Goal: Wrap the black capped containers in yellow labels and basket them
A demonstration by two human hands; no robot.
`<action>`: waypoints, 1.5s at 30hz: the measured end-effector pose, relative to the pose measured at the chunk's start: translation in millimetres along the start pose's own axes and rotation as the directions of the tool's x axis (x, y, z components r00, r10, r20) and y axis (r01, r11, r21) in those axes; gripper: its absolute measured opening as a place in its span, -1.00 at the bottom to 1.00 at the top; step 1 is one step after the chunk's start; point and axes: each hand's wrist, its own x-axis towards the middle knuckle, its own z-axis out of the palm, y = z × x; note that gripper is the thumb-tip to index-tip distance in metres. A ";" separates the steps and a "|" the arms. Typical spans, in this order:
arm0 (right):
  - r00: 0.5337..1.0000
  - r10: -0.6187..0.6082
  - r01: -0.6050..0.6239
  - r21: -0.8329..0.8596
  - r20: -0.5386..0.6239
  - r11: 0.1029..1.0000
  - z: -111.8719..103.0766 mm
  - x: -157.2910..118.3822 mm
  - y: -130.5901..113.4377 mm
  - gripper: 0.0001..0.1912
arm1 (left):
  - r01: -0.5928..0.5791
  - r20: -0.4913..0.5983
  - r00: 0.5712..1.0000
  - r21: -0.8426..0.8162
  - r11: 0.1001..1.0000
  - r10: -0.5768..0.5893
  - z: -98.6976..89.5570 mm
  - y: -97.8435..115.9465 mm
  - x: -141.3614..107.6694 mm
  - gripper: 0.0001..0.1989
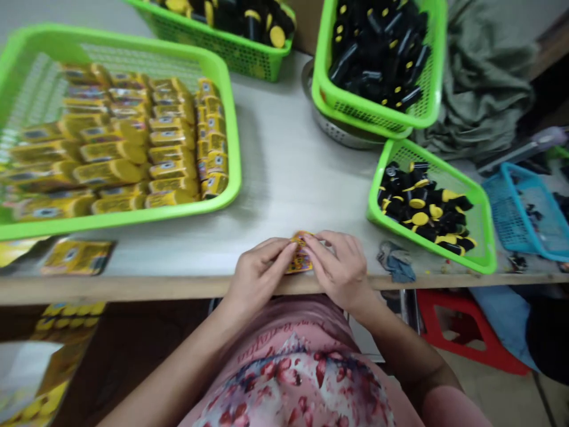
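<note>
1. With left hand and right hand, we pinched a yellow packet by the table's front edge, apparently unfinished.
2. We judged the rows of yellow packs done, the loose black-and-yellow pieces left.

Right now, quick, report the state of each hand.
Left hand: closed, pinching a small yellow printed piece.
Right hand: closed, pinching the same piece from the other side.
</note>
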 end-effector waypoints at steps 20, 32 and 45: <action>0.737 0.663 -0.631 -0.482 -0.128 0.608 -77.6 30.5 161.2 -0.73 | 0.325 0.189 0.944 -0.424 0.845 -0.269 -1.6 -14.2 16.6 -0.75; 0.850 0.184 -0.506 0.666 0.494 0.548 -52.3 38.5 66.9 -0.69 | 0.342 0.328 0.914 -0.308 0.888 -0.239 -4.8 -6.7 16.3 -0.81; 0.764 0.220 -0.644 0.691 0.607 0.328 -41.1 35.4 74.3 -0.67 | 0.385 0.357 0.898 -0.351 0.853 -0.258 -6.5 -8.7 14.1 -0.82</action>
